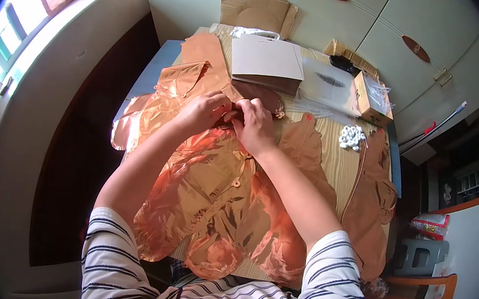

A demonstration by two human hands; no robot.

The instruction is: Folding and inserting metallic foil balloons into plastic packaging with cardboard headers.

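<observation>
Both the left hand (203,112) and the right hand (256,126) are close together in the head view, with fingers bent in narrow, pinching at the top of some big, shiny copper foil (207,169). Just which bit each one pinches is too hidden to tell. The foil lies on the table (338,167), right in front of the person. It looks like the step now is fiddly fingertip work. The next move seems to call for slow, gentle fingers, so nothing rips.
</observation>
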